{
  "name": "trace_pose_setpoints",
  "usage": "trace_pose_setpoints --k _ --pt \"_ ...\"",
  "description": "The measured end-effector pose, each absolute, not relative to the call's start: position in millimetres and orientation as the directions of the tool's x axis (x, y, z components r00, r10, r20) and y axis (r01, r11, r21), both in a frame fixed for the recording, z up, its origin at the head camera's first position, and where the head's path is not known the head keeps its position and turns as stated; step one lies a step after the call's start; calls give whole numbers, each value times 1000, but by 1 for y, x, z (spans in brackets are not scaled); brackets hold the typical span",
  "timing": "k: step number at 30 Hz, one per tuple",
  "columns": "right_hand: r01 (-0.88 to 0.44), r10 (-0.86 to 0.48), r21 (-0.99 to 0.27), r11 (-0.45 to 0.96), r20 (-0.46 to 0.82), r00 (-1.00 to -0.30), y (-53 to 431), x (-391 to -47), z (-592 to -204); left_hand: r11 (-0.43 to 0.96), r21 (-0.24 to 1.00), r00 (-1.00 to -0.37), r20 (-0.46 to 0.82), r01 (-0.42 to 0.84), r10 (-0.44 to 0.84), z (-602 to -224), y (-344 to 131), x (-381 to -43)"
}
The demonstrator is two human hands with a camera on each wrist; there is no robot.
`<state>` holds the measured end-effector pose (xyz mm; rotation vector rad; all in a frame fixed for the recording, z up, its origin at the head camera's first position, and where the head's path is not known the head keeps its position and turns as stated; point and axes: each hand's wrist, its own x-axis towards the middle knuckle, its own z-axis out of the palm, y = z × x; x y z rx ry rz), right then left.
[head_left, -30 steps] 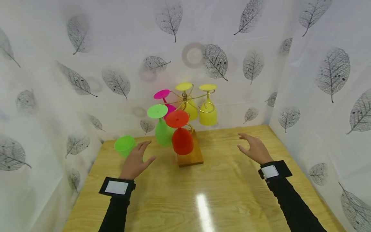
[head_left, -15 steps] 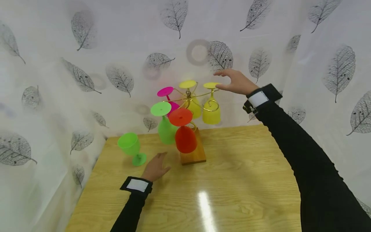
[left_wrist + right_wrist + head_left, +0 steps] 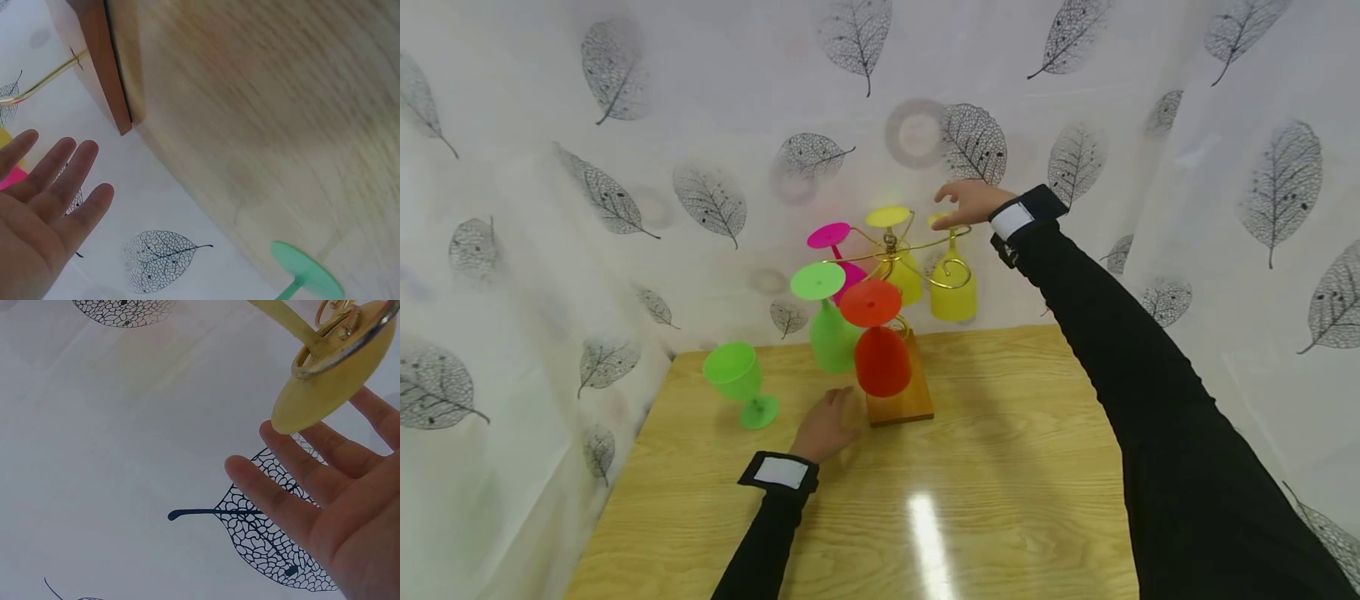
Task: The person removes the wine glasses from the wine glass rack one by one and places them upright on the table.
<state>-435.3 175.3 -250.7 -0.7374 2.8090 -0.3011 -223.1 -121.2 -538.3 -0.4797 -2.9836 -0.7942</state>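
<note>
A gold wire rack [image 3: 891, 242] on a wooden base [image 3: 901, 407] holds several plastic goblets upside down. My right hand [image 3: 976, 201] is at the foot of the right-hand yellow goblet [image 3: 953, 298]. In the right wrist view, the fingers of that hand [image 3: 340, 481] extend fairly straight beside the goblet's yellow foot [image 3: 331, 394]; the thumb is out of that view. Low over the table, my left hand [image 3: 824, 427] is near the left side of the base, below the red goblet [image 3: 882, 362]. Its fingers [image 3: 81, 165] are spread and hold nothing.
A green goblet [image 3: 733, 373] stands upright on the wooden table [image 3: 1015, 467], left of my left hand. Also hanging are a green goblet [image 3: 832, 340], a pink goblet [image 3: 830, 235] and another yellow goblet [image 3: 887, 217]. A leaf-print curtain [image 3: 715, 92] encloses the back and sides.
My right hand has risen from the table's right side and come left to the yellow goblet's foot. The left hand has moved right, from the standing green goblet toward the rack's base.
</note>
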Motion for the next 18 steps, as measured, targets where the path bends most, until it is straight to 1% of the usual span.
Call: trace_pose_setpoints --k 3,7,13,18 --pt "-439 -484 -237 867 -189 -854 175 -442 -254 837 478 -962 83 268 261 -534 -122 -226" --pt "-423 -476 -251 871 -210 -854 175 -441 -255 849 459 -965 101 261 242 -532 -122 -225" --pt "-425 -481 -267 865 -194 -855 180 -436 -252 843 471 -965 101 260 241 -529 -123 -223" --pt "-442 -500 -295 847 -161 -851 190 -435 -250 860 462 -976 114 218 186 -529 -132 -223"
